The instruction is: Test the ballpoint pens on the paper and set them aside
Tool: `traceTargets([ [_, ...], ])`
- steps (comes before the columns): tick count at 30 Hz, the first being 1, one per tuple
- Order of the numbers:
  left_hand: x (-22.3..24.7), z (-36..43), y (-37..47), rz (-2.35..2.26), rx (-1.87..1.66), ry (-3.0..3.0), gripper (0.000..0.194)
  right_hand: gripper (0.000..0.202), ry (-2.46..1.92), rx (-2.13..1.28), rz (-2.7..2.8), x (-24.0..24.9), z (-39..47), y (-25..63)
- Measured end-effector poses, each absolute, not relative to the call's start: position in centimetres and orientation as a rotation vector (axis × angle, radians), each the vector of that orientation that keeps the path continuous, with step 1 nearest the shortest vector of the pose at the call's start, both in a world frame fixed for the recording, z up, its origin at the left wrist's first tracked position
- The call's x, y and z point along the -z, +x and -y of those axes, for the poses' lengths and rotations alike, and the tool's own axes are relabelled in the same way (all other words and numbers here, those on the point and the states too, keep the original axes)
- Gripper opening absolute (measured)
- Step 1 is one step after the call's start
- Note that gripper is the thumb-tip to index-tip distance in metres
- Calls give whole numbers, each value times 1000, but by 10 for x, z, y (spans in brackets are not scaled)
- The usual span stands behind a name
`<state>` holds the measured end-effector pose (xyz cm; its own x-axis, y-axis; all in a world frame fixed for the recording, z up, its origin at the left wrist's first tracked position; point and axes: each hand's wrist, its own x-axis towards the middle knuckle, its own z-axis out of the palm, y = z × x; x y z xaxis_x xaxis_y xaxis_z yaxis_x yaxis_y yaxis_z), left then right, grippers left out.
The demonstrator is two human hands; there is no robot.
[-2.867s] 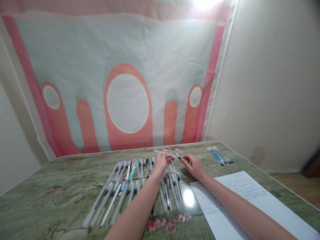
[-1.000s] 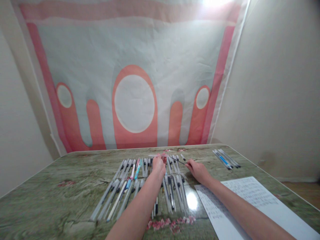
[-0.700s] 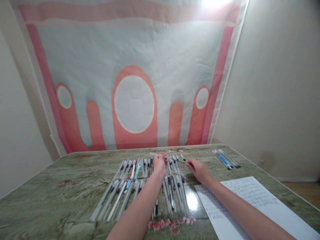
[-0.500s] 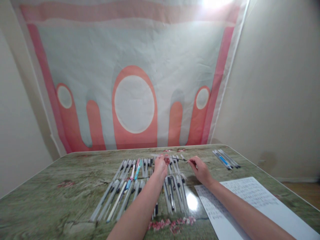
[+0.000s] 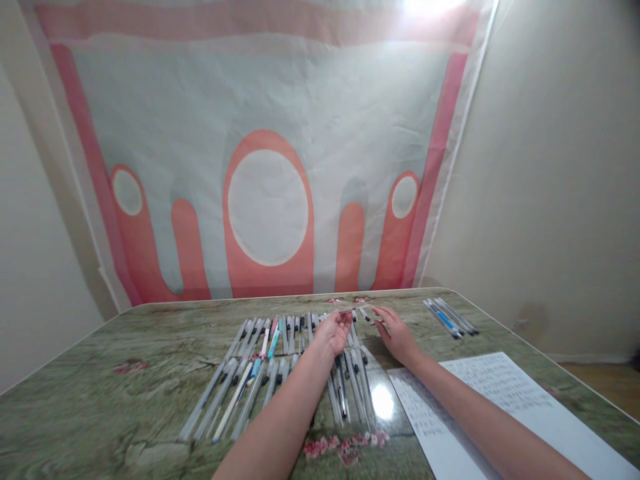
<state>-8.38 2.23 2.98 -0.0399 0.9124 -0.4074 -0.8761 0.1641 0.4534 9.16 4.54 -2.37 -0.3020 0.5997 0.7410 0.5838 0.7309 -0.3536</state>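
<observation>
My left hand [image 5: 334,332] is closed on a thin pen [image 5: 348,310] held roughly level above the far row of pens. Part of that pen is hidden by the fingers. To its right, my right hand [image 5: 398,335] has its fingers apart, close to the pen's right end, with nothing visible in them. Under and beside my left forearm lie two rows of mostly clear pens with dark caps. Among them are a light blue pen [image 5: 274,341], a pink-and-white pen [image 5: 265,343] and a cream pen [image 5: 233,403].
A sheet of paper with handwriting [image 5: 480,380] lies under my right forearm. Several pens, one with a blue barrel [image 5: 447,318], sit at the table's far right. The wood-patterned table [image 5: 150,393] meets a printed cloth [image 5: 270,280] behind it.
My left hand has turned palm-up and shifted slightly right with the pen. My right hand's pinch at the pen's dark end has come apart, fingers now spread.
</observation>
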Motion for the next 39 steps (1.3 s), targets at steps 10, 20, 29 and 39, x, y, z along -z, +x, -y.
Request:
traceTargets([
  [10,-30,-23,-85,-688,-1451,74,17,40,-1123,162,2303,44,-60,92],
  [20,-28,-25,-86,-687,-1452,66,16,40,-1141,158,2363,48,-63,94],
  [29,-31,-25,-89,-700,-1464,50,15,31,-1133,154,2292,38,-51,93],
  [39,-32,-25,-90,-709,-1482,34,14,24,-1193,207,2244,26,-43,95],
])
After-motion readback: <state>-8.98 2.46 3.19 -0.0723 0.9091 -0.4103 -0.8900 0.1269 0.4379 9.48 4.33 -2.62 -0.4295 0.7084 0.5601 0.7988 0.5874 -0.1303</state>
